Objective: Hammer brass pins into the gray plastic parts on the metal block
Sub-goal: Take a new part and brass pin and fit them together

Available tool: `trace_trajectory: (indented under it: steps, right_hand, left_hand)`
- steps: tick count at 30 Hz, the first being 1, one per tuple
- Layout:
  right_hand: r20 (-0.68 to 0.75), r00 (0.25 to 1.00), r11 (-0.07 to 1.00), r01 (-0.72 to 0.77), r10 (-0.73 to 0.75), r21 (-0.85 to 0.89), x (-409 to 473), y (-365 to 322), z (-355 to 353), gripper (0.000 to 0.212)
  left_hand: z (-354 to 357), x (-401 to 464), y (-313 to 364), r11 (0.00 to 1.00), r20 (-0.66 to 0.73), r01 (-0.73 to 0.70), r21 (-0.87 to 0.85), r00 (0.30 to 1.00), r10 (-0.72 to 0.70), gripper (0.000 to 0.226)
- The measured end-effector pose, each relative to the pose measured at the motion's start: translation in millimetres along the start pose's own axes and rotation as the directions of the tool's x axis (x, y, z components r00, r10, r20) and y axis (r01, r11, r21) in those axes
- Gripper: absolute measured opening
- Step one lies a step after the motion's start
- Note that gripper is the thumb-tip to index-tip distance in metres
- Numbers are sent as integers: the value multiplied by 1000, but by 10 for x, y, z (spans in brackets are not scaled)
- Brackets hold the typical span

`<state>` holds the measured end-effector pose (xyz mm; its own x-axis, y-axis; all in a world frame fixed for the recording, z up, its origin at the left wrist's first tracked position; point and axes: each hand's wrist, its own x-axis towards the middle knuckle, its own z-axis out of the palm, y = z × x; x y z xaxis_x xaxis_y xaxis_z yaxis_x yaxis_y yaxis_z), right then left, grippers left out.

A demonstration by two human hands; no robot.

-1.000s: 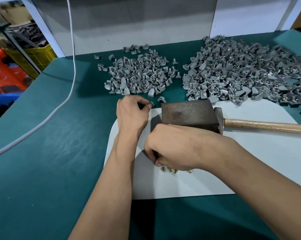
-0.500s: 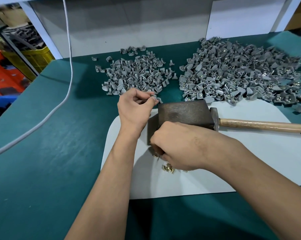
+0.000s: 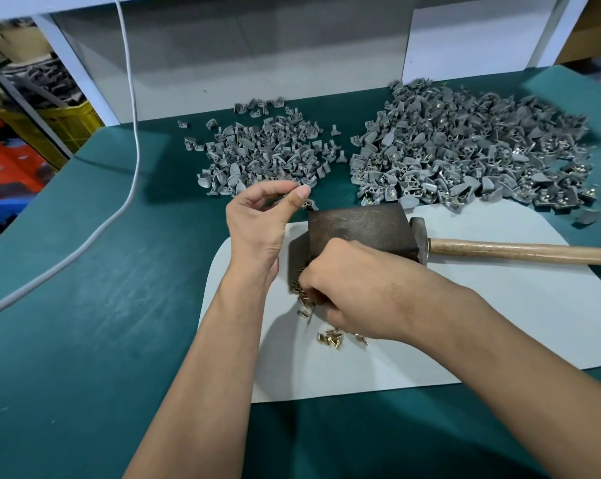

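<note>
A dark metal block (image 3: pixel 361 224) stands on a white mat (image 3: pixel 499 323). Just left of its far corner, my left hand (image 3: pixel 257 219) pinches a small gray plastic part between thumb and fingertips; the part is blurred. Another gray part (image 3: pixel 311 204) lies by that corner. My right hand (image 3: pixel 358 292) is at the block's near-left side, its fingers curled down into loose brass pins (image 3: pixel 330 338) scattered on the mat, and its fingertips are hidden. A hammer (image 3: pixel 517 251) with a wooden handle lies on the mat, its head against the block's right side.
Two heaps lie on the green table behind the block: plain gray parts (image 3: pixel 264 157) on the left and parts with brass pins (image 3: pixel 465 150) on the right. A white cable (image 3: pixel 133 98) hangs down at the left. Yellow and orange crates (image 3: pixel 71 122) stand beyond the table's left edge.
My left hand has lifted from the mat toward the block's far-left corner with the gray part. My right hand has shifted slightly among the brass pins, uncovering more of them.
</note>
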<state>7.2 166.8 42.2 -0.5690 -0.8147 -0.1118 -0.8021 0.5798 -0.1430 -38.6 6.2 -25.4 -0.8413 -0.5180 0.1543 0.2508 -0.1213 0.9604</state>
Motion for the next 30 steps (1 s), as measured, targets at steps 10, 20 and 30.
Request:
trace_trajectory:
  steps: [10,20,30]
  right_hand:
    - [-429,830,691,74,357,719,-121,601,-38,12]
    - [-598,578,745,-25,555,667,11,718,173,11]
    - [-571,575,727,-61,585,684,72,632,215,9]
  left_hand:
    - [125,-127,90,945,132,-207,254,975,178,46]
    - [353,-372,194,799,384,-480,362,858,342,53]
    - [391,-389,182,702,372,-557,443,827,422,37]
